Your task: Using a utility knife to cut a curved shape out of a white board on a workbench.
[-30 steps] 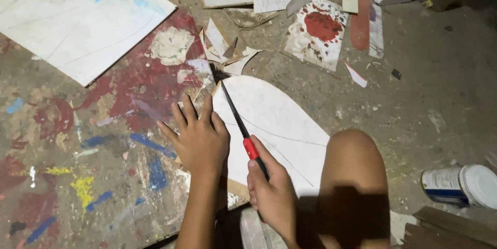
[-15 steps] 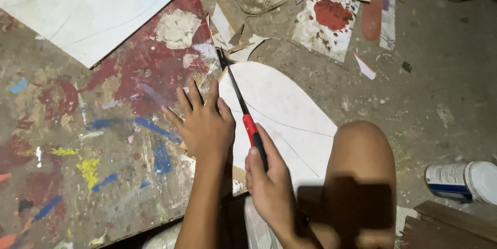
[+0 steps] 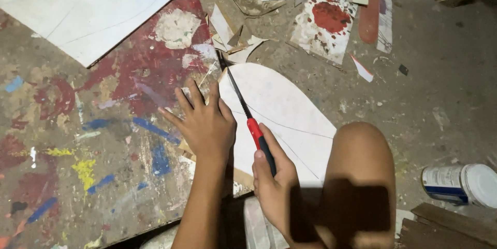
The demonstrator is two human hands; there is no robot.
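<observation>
At the near edge of the paint-splashed worktop (image 3: 77, 176), the right hand (image 3: 272, 181) is clamped around the red-and-black handle of a small saw (image 3: 248, 117), its thin dark blade running away across a white rounded board (image 3: 290, 109) marked with pencil lines. Just left of the blade, the left hand (image 3: 204, 124) lies flat with fingers spread, pressing on the board's edge and the worktop. A bare knee (image 3: 362, 161) sits right of the board. Farther right lies a white tin (image 3: 461, 184). Beyond, offcuts (image 3: 233, 34) and a red-stained panel (image 3: 326, 23) litter the floor.
</observation>
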